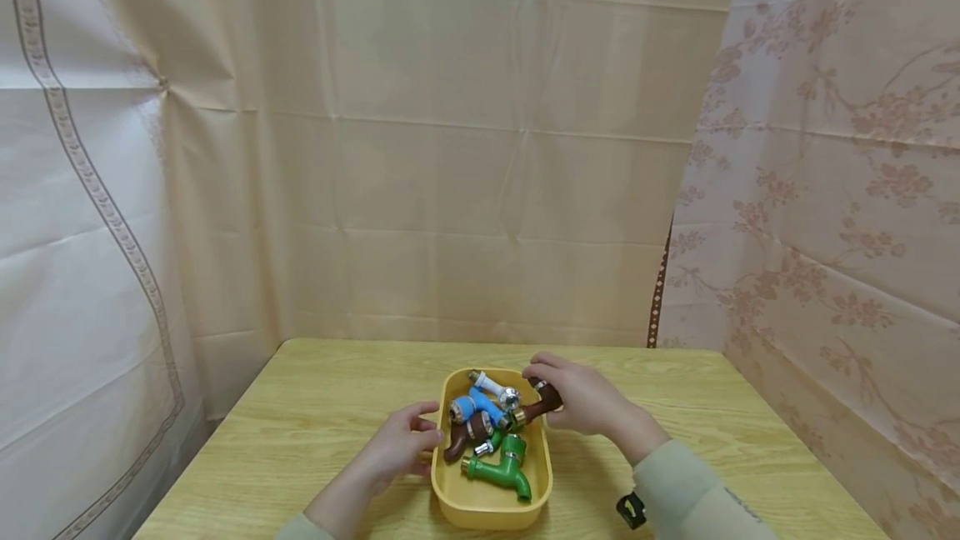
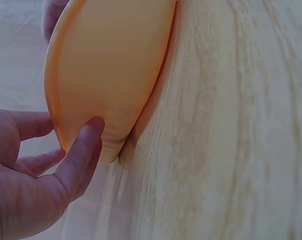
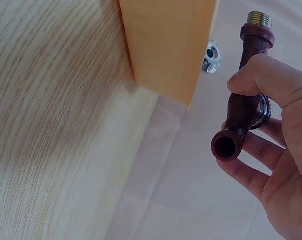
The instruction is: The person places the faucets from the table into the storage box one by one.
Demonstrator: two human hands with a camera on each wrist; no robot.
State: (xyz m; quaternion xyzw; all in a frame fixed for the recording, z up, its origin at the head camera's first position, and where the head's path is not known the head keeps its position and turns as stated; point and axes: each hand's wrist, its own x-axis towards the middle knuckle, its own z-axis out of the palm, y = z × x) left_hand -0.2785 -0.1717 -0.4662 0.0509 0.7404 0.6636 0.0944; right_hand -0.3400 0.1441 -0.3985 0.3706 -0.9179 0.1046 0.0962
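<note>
My right hand point(image 1: 588, 398) grips a dark brown faucet point(image 3: 243, 105) at the right rim of the yellow plastic tub point(image 1: 491, 517). In the right wrist view its brass thread points up and its spout mouth faces the camera. My left hand point(image 1: 397, 447) is at the tub's left side, its fingertips point(image 2: 94, 124) against the outer wall, fingers loosely extended. Inside the tub lie a green faucet point(image 1: 498, 473), a second brown faucet point(image 1: 457, 442), a blue faucet point(image 1: 487, 405) and a white faucet point(image 1: 491, 386) with a chrome knob. Another green piece is partly hidden beneath them.
The tub stands on a light wood-grain table point(image 1: 337, 382) near its front edge. A beige curtain point(image 1: 480, 190) hangs behind, with a flowered curtain point(image 1: 847, 215) at right and a white one point(image 1: 67, 232) at left. A black strap point(image 1: 632, 510) shows by my right sleeve.
</note>
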